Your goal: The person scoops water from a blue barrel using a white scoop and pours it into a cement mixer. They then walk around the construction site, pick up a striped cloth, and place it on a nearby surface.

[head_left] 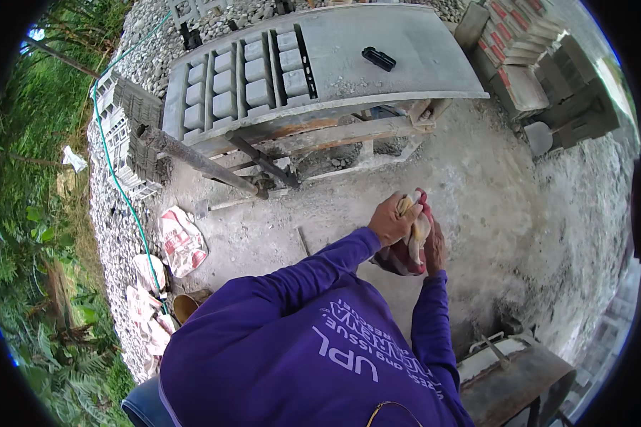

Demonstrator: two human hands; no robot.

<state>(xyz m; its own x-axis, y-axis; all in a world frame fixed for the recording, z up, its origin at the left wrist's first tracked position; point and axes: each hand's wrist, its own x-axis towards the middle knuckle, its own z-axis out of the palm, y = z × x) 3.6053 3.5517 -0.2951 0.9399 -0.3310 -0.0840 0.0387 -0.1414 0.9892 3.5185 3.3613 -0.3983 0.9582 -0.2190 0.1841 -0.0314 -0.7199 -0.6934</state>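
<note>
Both of my hands are on a bunched cloth [419,235], striped red and cream, in front of my chest. My left hand [390,222] grips its upper left side, the fingers closed round a fold. On the cloth's right side, my right hand [436,249] is wrapped round it, its fingers partly hidden by the fabric. The lower part of the cloth hangs below my left wrist. Beyond my hands stands a metal block-moulding table [406,53], with grey blocks [256,70] in slots at its left. A small black object [379,58] lies on its flat top.
Metal bars [206,164] jut from the table's near side. Hollow blocks [129,124] are stacked at the left beside a green hose [111,160]. Sacks [181,242] lie on the ground. Stacked bags [516,35] stand far right; a rusty metal container [516,381] is near right.
</note>
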